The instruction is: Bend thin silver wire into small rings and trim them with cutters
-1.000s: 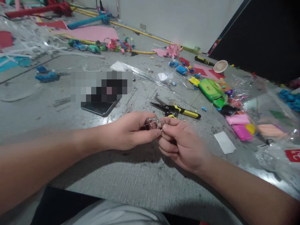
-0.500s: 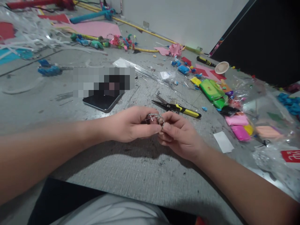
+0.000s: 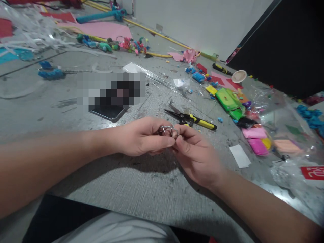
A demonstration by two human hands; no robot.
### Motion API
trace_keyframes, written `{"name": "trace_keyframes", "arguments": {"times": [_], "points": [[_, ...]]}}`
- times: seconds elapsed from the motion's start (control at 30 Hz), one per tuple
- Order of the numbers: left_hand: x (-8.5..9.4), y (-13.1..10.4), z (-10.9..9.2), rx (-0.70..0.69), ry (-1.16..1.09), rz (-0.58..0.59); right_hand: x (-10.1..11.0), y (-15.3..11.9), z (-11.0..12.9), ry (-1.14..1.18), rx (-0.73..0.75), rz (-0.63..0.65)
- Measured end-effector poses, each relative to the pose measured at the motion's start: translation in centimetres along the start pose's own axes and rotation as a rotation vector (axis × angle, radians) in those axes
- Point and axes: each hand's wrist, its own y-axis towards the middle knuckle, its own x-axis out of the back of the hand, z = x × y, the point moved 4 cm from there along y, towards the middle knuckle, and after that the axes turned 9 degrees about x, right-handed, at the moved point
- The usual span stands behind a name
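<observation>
Between my two hands is a small piece of bent, twisted silvery wire (image 3: 167, 128). My left hand (image 3: 143, 136) pinches it from the left, thumb along the near side and fingers curled behind. From the right, the thumb and forefinger of my right hand (image 3: 196, 150) close on the wire's other end. The fingertips of both hands nearly meet, and part of the wire is hidden by them. Just beyond my right hand lie black and yellow pliers or snips (image 3: 189, 118), jaws apart. Past my left wrist a dark phone (image 3: 108, 113) lies flat, partly pixelated.
Straight thin wires (image 3: 162, 79) lie beyond the phone. To the right are coloured clay packets (image 3: 229, 99), a white paper piece (image 3: 240, 156) and clear plastic bags (image 3: 286, 172). A blue clay-covered wire (image 3: 52, 72) and white strips (image 3: 37, 37) lie left. A white wall panel (image 3: 192, 23) stands behind.
My right hand has turned slightly and moved a little downward, its fingers curling closer to the left fingertips. Both hands still grip the wire. The view has shifted slightly.
</observation>
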Motion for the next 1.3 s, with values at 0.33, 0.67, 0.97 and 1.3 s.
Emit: {"name": "trace_keyframes", "arguments": {"times": [0.33,0.67,0.97,1.3], "points": [[0.3,0.4,0.1,0.03,0.026,-0.059,1.8,0.8,-0.2,-0.019,-0.101,-0.054],[-0.1,0.6,0.4,0.067,-0.047,0.014,0.9,0.3,-0.9,0.075,-0.112,-0.092],[0.4,0.2,-0.2,0.064,0.193,-0.067,1.4,0.6,-0.3,-0.164,-0.007,0.018],[0.8,0.6,-0.2,0.034,0.743,-0.443,1.9,0.9,3.1,-1.117,0.405,-0.071]]}}
